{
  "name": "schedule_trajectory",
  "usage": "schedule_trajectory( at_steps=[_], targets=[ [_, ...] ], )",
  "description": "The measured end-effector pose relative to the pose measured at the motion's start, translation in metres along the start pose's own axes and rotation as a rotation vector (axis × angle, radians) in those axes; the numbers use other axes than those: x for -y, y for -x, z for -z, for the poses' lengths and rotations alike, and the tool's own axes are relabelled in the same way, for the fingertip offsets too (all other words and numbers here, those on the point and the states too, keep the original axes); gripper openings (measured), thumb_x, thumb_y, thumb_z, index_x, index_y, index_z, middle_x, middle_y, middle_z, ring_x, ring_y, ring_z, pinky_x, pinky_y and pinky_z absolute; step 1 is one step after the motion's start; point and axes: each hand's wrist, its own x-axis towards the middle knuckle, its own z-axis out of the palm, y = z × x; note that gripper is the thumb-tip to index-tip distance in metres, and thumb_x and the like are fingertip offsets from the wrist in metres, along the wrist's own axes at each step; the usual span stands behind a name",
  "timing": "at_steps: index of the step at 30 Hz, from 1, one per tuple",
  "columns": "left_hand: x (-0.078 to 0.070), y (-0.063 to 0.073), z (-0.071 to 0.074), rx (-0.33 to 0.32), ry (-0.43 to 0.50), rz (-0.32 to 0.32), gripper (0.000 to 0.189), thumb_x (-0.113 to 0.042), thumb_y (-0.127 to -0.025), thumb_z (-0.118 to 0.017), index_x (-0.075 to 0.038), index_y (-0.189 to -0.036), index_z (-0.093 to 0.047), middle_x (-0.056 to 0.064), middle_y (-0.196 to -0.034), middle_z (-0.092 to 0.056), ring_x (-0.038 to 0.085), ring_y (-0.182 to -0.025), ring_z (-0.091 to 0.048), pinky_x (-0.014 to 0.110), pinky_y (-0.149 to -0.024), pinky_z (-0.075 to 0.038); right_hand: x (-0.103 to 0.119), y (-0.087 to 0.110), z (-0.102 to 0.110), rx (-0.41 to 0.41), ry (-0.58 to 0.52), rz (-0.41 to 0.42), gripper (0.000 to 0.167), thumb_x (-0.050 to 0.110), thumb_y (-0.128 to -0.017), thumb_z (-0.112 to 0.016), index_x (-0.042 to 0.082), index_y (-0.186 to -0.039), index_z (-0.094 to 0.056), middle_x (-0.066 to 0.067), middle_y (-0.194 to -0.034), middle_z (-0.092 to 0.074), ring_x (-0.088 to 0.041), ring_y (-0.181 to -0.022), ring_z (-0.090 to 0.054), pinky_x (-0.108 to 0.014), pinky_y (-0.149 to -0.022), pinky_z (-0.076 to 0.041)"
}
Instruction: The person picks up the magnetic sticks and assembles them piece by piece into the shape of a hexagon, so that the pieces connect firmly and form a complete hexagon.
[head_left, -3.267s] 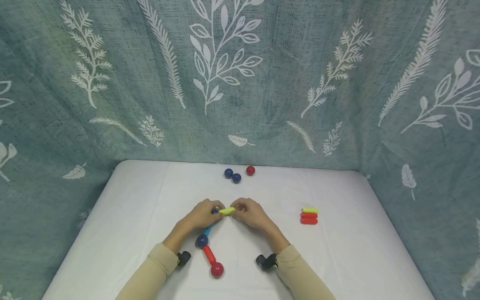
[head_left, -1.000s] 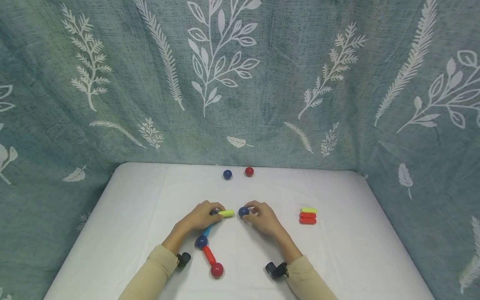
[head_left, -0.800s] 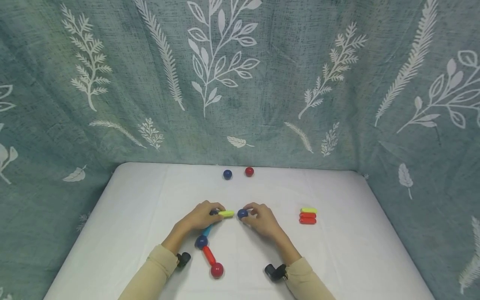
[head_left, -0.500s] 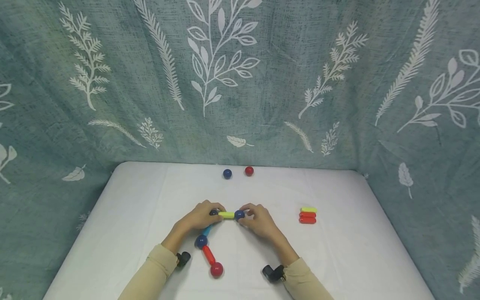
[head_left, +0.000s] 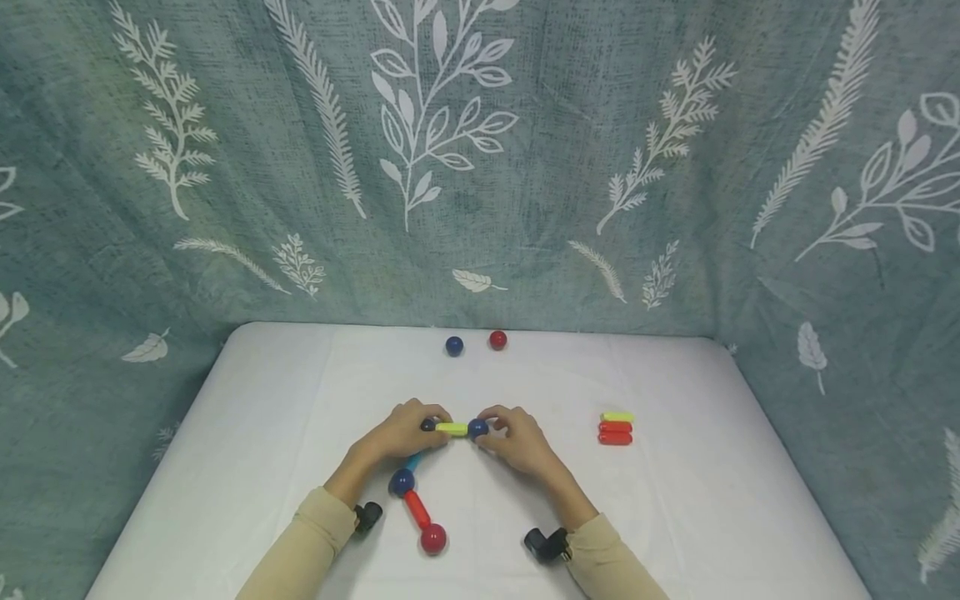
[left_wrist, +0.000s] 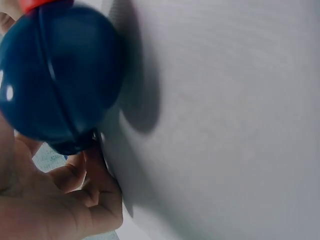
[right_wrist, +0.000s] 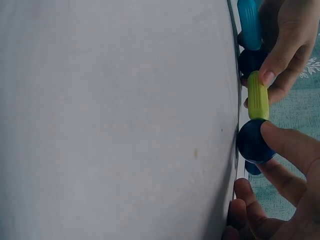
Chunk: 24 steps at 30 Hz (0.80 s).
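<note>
White table [head_left: 262, 400], leaf-print backdrop: two hands meet at a toy chain.
Left hand [head_left: 405, 431] pinches the yellow rod [head_left: 452, 428]; right hand [head_left: 517, 437], at three o'clock, grips the blue ball [head_left: 477, 428] against it.

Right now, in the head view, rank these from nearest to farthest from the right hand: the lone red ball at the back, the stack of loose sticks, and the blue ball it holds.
1. Blue ball: pinched in the right hand, at the yellow stick's end.
2. Stack of loose sticks: on the table to its right.
3. Red ball: at the table's back edge.
</note>
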Motion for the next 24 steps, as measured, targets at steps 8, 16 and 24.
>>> schedule_trajectory(
  at_steps=[8, 16, 24],
  targets=[
    [-0.0032, -0.0018, -0.0014, 0.018, -0.051, -0.018, 0.027, -0.033, -0.091, -0.073, -0.025, -0.116, -0.071, 0.005, -0.108, -0.062, 0.025, -0.096, -0.053, 0.049, -0.081, -0.047, 0.0027, 0.0002, -0.0021, 0.015, -0.003, -0.001, 0.034, 0.029, -0.09, -0.074, 0.02, -0.122, -0.069, -0.009, -0.108, -0.061, -0.024, -0.094, -0.055, -0.04, -0.072, -0.046],
    [-0.0042, -0.0024, -0.0011, 0.023, -0.069, -0.011, 0.023, -0.033, -0.093, -0.071, -0.026, -0.115, -0.071, 0.003, -0.108, -0.067, 0.028, -0.1, -0.059, 0.061, -0.086, -0.046, 0.0083, -0.0032, -0.0074, 0.026, 0.007, 0.017, 0.035, 0.03, -0.09, -0.074, 0.021, -0.124, -0.069, -0.009, -0.109, -0.061, -0.028, -0.1, -0.057, -0.044, -0.075, -0.048],
    [-0.003, -0.0014, -0.0016, 0.016, -0.053, -0.013, 0.021, -0.033, -0.094, -0.069, -0.026, -0.114, -0.071, 0.002, -0.108, -0.068, 0.027, -0.099, -0.061, 0.063, -0.088, -0.044, 0.0039, 0.0002, -0.0009, 0.012, -0.003, 0.024, 0.04, 0.028, -0.091, -0.073, 0.017, -0.13, -0.065, -0.008, -0.106, -0.061, -0.018, -0.085, -0.053, -0.036, -0.07, -0.046]
  ],
)
